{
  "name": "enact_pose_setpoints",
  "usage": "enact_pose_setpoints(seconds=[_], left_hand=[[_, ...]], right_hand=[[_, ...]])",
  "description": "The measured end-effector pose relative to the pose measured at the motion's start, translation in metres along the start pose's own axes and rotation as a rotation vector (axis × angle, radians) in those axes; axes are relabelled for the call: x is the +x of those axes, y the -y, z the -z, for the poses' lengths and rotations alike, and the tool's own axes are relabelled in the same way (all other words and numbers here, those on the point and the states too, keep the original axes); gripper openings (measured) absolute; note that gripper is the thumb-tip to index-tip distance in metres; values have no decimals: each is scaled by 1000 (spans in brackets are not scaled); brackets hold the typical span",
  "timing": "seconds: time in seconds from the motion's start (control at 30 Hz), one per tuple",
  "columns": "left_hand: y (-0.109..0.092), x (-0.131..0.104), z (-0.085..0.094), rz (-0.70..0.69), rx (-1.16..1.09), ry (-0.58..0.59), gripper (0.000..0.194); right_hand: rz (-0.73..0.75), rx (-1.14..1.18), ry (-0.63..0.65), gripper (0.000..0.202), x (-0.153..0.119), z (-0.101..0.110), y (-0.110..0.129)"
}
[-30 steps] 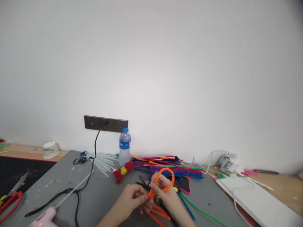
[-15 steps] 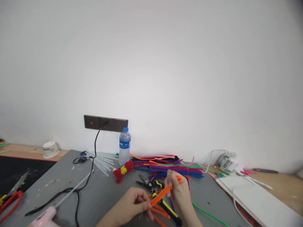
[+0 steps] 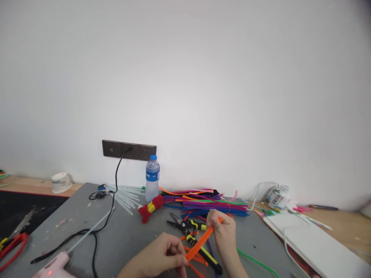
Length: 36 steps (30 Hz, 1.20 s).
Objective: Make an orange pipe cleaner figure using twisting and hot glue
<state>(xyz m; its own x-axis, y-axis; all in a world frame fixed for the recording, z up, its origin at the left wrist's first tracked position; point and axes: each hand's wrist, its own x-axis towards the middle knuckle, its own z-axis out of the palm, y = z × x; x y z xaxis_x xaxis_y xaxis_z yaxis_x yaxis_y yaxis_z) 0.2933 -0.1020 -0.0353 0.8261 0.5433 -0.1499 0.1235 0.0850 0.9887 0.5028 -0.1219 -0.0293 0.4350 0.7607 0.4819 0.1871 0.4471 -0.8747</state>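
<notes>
Between my hands an orange pipe cleaner strip [image 3: 200, 242], seemingly several strands side by side, runs on a slant. My left hand [image 3: 164, 253] pinches its lower end between thumb and fingers. The upper end sits in the closed fingers of my right hand [image 3: 223, 231], with a bit of orange showing above them. Beneath it on the grey table lie black and yellow pliers [image 3: 207, 258], jaws pointing left. Loose orange pipe cleaners [image 3: 198, 259] lie under the held strip, partly hidden by it. A red and yellow fuzzy figure [image 3: 151, 208] rests further back.
A bundle of coloured pipe cleaners [image 3: 214, 206] lies along the wall beside a water bottle [image 3: 152, 179]. At left are a pink glue gun [image 3: 55, 266], a black cable [image 3: 97, 231], clear glue sticks [image 3: 124, 199] and red-handled scissors [image 3: 17, 245]. White boards [image 3: 315, 243] lie at right.
My right hand has shifted slightly right and closed further round the strip's upper end, so the orange loop there is now mostly covered. My left hand has moved slightly down.
</notes>
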Motion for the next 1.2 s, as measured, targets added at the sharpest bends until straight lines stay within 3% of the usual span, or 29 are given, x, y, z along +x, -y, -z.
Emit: enact_pose_setpoints(seconds=[0.3,0.53,0.63,0.73,0.83,0.9,1.03,1.2], left_hand=[[-2,-1,8,-5,100,-75,8],[-1,-1,22,-14,71,-144,20],[1,3,32,-88,26,-275,30],[7,7,37,-97,-42,-390,39],[13,9,31,-29,-106,-295,44],[15,10,22,-20,-99,-220,43],[15,10,12,-16,-39,-201,42],[16,10,15,36,-62,-159,45]], right_hand=[[-5,-66,18,57,14,17,-9],[-84,-122,-7,45,23,33,-10],[-97,-242,124,30,21,28,-12],[-109,-471,404,21,12,19,-13],[-205,-688,643,43,1,11,-9],[-254,-771,705,57,-5,7,-6],[-267,-787,699,63,-9,3,-6],[-181,-716,668,61,-11,1,-14]])
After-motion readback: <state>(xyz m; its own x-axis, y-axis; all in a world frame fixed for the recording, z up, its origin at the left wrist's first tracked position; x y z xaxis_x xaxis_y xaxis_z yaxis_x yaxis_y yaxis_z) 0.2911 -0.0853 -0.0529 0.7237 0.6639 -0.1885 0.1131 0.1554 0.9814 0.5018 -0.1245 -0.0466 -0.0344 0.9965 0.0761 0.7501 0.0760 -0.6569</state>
